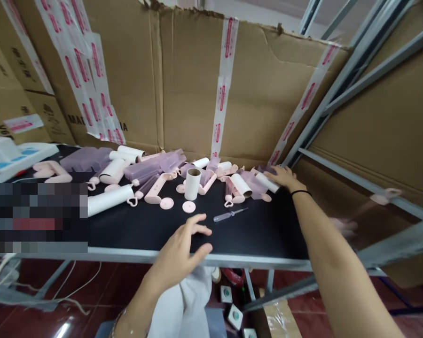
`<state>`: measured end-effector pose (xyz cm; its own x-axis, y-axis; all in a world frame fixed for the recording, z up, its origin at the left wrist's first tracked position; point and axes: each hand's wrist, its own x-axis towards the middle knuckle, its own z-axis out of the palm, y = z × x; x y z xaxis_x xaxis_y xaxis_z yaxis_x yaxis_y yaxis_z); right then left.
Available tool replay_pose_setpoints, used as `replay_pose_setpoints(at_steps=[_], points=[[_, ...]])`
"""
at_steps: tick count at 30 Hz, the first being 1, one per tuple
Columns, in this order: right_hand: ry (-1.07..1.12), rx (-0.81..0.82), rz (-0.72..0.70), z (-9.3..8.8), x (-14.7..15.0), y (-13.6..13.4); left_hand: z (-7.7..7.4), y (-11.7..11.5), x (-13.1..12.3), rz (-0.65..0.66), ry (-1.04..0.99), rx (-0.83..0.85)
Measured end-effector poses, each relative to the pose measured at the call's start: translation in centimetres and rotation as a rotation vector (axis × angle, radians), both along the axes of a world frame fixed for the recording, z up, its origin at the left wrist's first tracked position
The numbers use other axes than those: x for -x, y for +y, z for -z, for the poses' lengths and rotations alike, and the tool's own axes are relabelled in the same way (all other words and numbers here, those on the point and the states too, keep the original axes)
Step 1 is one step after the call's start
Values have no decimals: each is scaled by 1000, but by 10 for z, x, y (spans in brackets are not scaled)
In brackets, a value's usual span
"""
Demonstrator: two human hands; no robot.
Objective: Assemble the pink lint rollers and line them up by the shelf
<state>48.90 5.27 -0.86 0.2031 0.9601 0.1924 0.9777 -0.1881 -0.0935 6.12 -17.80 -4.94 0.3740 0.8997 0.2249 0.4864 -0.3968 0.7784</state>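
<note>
My left hand (185, 244) hovers over the front edge of the table, fingers apart and thumb out, with nothing in it. A small screwdriver (226, 215) with a clear handle lies just beyond it. My right hand (285, 178) reaches to the far right end of the row of parts, its fingers stretched over a white tube (267, 182) and a purple translucent piece (255, 184); whether it touches them I cannot tell. An upright white cardboard tube (192, 184) stands mid-table behind a pink disc (189, 207). Pink L-shaped arms (158, 188) lie nearby.
More white rolls (111, 199) and purple translucent parts (86, 159) lie at the left, near a white power strip (24, 159). A tall cardboard sheet (190, 84) walls the back. A metal frame (333, 101) rises at the right. Cables (66, 295) hang below the table.
</note>
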Motion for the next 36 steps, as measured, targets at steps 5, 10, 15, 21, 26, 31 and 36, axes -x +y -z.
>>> replay_pose_setpoints(at_steps=[5,10,15,21,26,31,36], points=[[83,144,-108,21,-11,24,8,4,2,28,54,-8],[116,212,-91,31,-2,15,11,7,1,24,84,-51],[92,242,86,25,29,-17,4,12,-11,-40,165,-154],[165,210,239,17,91,-59,-4,23,-33,163,277,-325],[231,193,272,11,140,-86,-5,32,-49,149,459,-262],[280,170,269,9,162,-103,-6,38,-49,44,531,-228],[306,-10,88,7,159,-127,-5,45,-43,23,486,-240]])
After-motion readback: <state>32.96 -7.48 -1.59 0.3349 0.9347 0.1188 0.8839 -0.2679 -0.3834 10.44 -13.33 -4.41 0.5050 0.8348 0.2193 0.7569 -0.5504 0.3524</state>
